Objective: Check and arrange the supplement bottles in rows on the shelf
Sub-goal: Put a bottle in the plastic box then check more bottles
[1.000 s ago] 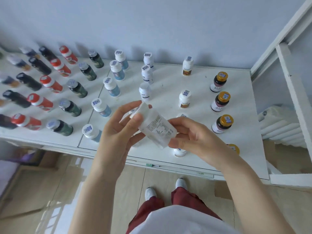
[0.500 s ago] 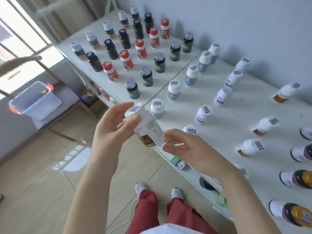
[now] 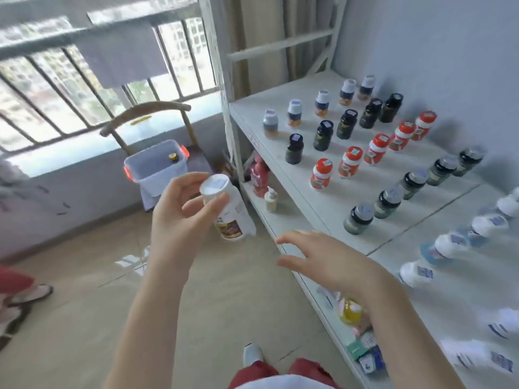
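Note:
My left hand [image 3: 179, 217] grips a white supplement bottle [image 3: 230, 211] by its cap end, out over the floor to the left of the shelf [image 3: 306, 192]. The bottle tilts, its brown label facing down. My right hand [image 3: 323, 258] hovers apart from it at the shelf's front edge, fingers spread and holding nothing. On the shelf stand rows of bottles: red-capped ones [image 3: 349, 162], black ones [image 3: 323, 136], dark green ones [image 3: 387, 202], and white ones with blue labels [image 3: 446, 245] at the right.
A clear plastic bin [image 3: 157, 171] with orange clips sits on a chair by the barred window. A lower shelf holds a pump bottle [image 3: 271, 199], a red object and small packets. Another person's foot shows at the left edge. Open tiled floor lies below.
My view has swung left toward the window. My right hand has let go of the white bottle and opened; my left hand now holds it alone, moved left away from the shelf.

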